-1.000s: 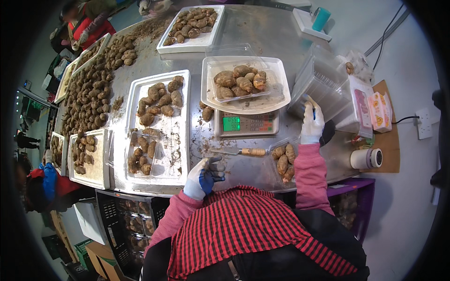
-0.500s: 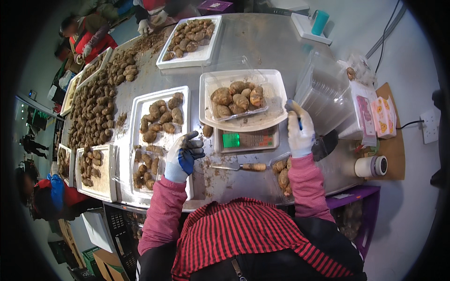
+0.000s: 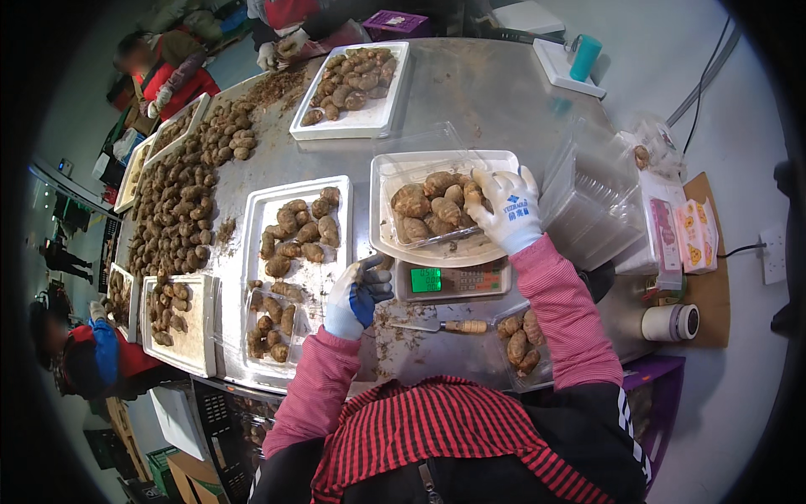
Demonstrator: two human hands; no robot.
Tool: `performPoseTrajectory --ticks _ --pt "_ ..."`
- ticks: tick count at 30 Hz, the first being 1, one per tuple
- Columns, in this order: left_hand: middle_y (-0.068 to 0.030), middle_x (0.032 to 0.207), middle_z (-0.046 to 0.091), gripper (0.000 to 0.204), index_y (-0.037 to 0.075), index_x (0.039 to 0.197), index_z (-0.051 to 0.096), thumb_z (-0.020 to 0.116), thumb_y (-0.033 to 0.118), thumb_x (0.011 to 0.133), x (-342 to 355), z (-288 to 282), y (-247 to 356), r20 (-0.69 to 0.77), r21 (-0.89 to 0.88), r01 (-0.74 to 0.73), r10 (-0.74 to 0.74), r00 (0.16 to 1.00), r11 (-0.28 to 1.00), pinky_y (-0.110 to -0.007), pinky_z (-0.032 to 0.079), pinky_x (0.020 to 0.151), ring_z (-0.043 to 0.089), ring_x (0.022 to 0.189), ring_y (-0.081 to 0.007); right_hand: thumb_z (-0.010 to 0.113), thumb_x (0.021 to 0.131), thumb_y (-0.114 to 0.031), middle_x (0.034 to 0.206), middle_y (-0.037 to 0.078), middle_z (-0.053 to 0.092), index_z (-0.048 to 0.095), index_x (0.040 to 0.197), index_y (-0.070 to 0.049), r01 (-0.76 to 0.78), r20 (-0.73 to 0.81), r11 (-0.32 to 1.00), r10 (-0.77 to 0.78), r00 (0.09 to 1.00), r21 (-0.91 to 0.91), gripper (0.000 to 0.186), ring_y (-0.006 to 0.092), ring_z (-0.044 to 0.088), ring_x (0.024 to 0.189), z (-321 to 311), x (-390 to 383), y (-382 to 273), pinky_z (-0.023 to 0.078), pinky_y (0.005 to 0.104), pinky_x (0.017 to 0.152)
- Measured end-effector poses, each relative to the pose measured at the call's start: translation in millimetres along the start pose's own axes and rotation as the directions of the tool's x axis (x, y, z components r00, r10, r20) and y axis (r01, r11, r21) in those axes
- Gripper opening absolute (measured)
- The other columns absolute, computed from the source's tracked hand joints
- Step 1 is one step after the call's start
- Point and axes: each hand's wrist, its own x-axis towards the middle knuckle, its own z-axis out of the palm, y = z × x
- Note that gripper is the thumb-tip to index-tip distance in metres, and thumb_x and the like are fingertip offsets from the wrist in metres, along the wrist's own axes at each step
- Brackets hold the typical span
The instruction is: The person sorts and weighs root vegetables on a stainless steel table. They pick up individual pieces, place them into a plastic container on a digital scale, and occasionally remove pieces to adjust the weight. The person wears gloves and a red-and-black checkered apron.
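Note:
My right hand point(image 3: 510, 207), in a white glove, closes its fingers on a brown tuber point(image 3: 472, 195) at the right of an open clear plastic box of tubers. The box rests in a shallow white tray point(image 3: 497, 158) on a digital scale point(image 3: 470, 280) with a lit green display. My left hand point(image 3: 356, 299), gloved white and blue, has slightly bent, separated fingers and holds nothing, just left of the scale. Below the scale lie a wooden-handled knife point(image 3: 462, 326) and, to its right, another box of tubers point(image 3: 516, 344).
Foam trays of tubers point(image 3: 338, 193) and a large heap point(image 3: 172, 202) cover the left side. Stacked clear boxes point(image 3: 588, 202) stand right, near a white cylindrical container point(image 3: 670, 322) and a turquoise cup point(image 3: 585, 57). Co-workers point(image 3: 180, 88) are at the far edge and left point(image 3: 117, 353).
My right hand has moved from beside the stacked boxes onto the tubers on the scale and gripped one. My left hand has moved forward toward the scale. The view has shifted slightly.

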Motion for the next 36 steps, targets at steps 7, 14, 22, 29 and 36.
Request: performPoseTrajectory --ticks 7,14,22,29,36 --pt "-0.0144 0.097 0.067 0.053 -0.002 0.132 0.05 0.043 0.04 0.102 -3.1 -17.3 -10.4 -0.097 -0.023 0.011 -0.013 0.995 1.0 -0.039 0.055 0.078 0.065 0.079 -0.0233 0.066 0.077 -0.023 0.105 0.009 0.068 0.07 0.1 -0.01 0.016 0.081 0.999 -0.02 0.997 0.05 0.027 0.0278 0.061 0.101 -1.1 5.4 6.6 0.04 0.0463 0.098" --pt "-0.0129 0.096 0.067 0.053 -0.002 0.134 0.049 0.045 0.04 0.101 -13.9 -15.5 -17.3 -0.048 -0.112 0.028 -0.033 0.998 0.993 -0.041 0.055 0.079 0.065 0.08 -0.0232 0.06 0.084 -0.02 0.108 0.017 0.065 0.067 0.104 -0.005 -0.172 0.165 0.968 0.142 0.976 0.185 0.027 0.0386 0.063 0.091 5.9 4.0 1.5 0.051 0.0451 0.082" --pt "-0.0091 0.099 0.067 0.055 0.0 0.134 0.049 0.047 0.043 0.099 -28.3 -19.3 -11.7 -0.056 -0.082 0.018 -0.023 0.998 0.996 -0.039 0.054 0.079 0.065 0.083 -0.0202 0.061 0.083 -0.019 0.095 0.011 0.069 0.069 0.097 -0.01 0.14 0.106 0.987 -0.148 0.983 0.076 0.019 0.0307 0.065 0.089 -47.6 26.2 -13.8 0.051 0.0427 0.076" --pt "-0.0112 0.097 0.067 0.054 -0.002 0.133 0.05 0.045 0.041 0.1 -27.8 -19.9 -6.8 -0.09 -0.067 -0.029 0.023 0.996 0.997 -0.038 0.055 0.078 0.064 0.081 -0.021 0.061 0.082 -0.01 0.083 0.012 0.069 0.07 0.098 -0.01 0.376 0.34 0.926 -0.342 0.876 -0.037 0.019 0.0323 0.066 0.078 -56.6 81.8 -16.9 0.053 0.0413 0.07" --pt "-0.0113 0.107 0.065 0.054 -0.001 0.134 0.048 0.043 0.041 0.101 0.9 -10.3 32.2 -0.061 0.146 -0.13 0.14 0.988 0.981 -0.037 0.053 0.081 0.064 0.089 -0.0201 0.054 0.092 -0.021 0.104 0.018 0.068 0.065 0.11 -0.009 -0.321 0.346 0.947 0.3 0.889 0.005 0.025 0.0341 0.064 0.096 -2.0 48.5 39.5 0.051 0.0457 0.086"
